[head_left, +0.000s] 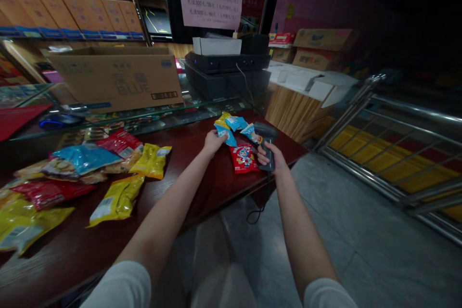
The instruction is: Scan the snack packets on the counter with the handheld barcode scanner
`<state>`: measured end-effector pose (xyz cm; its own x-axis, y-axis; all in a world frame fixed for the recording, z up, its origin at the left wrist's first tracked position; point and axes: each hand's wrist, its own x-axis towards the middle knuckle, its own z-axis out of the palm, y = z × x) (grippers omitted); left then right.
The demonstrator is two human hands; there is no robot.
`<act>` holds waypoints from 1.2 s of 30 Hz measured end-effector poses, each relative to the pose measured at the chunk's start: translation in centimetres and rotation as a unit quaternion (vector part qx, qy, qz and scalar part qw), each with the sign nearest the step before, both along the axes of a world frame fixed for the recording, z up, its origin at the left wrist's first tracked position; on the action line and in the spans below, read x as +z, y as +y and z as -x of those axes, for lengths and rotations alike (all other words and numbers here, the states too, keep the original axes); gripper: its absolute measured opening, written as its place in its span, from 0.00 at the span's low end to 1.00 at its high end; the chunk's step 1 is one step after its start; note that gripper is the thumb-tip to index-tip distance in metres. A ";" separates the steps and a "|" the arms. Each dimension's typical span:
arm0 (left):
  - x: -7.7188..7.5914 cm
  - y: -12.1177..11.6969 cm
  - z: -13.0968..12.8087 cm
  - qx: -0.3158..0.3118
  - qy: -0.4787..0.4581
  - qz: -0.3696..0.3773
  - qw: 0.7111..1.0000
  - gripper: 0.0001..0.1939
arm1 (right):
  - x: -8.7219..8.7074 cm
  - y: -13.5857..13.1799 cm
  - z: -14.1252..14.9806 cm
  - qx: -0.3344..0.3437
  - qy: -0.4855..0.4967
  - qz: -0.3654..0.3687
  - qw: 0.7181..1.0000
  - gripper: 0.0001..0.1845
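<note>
My left hand [214, 143] pinches the edge of a small light-blue snack bag [225, 134] on the dark red-brown table [187, 142]. In my right hand [271, 158] is a dark barcode scanner [266, 131], gripped by its handle, with its cord hanging below the table edge. A red snack bag with a cartoon figure [243, 159] lies between my hands. Just beyond are a yellow bag [223, 119], another light-blue bag [236, 122] and a blue-and-white bag [249, 130], the last close to the scanner's head.
Left on the table lie a heap of snack bags [83, 158] and two yellow bags [151, 160] [117, 199]. Behind them, a cardboard box [119, 77] stands on a glass counter [202, 109]. A dark machine [224, 79] stands beside it. Metal railing [390, 192] runs along the right.
</note>
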<state>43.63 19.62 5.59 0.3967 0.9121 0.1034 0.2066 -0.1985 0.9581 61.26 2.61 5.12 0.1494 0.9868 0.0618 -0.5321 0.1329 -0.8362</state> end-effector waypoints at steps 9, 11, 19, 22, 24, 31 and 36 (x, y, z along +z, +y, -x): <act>1.4 -0.5 10.7 0.003 -0.075 -0.193 0.978 0.34 | 2.6 -1.1 4.7 -0.038 -0.051 -0.023 0.998 0.20; 1.3 -0.9 12.3 0.036 -0.038 -0.260 0.964 0.35 | 3.1 -0.7 7.6 -0.004 -0.054 -0.018 0.998 0.22; -0.5 -0.7 15.4 0.140 0.057 -0.281 0.948 0.20 | 1.6 3.5 15.7 0.100 -0.034 0.010 0.994 0.23; -0.7 0.3 16.1 0.166 0.061 -0.274 0.945 0.22 | 1.1 4.0 16.0 0.118 -0.031 0.016 0.992 0.23; -0.7 0.8 16.4 0.177 0.061 -0.273 0.944 0.24 | 1.0 4.0 15.8 0.119 -0.029 0.017 0.992 0.23; 0.0 0.5 16.5 0.141 0.064 -0.303 0.940 0.25 | 0.8 3.6 15.6 0.136 -0.042 0.035 0.989 0.22; 0.2 0.1 16.5 0.124 0.068 -0.318 0.937 0.26 | 0.6 3.6 15.8 0.137 -0.045 0.023 0.989 0.20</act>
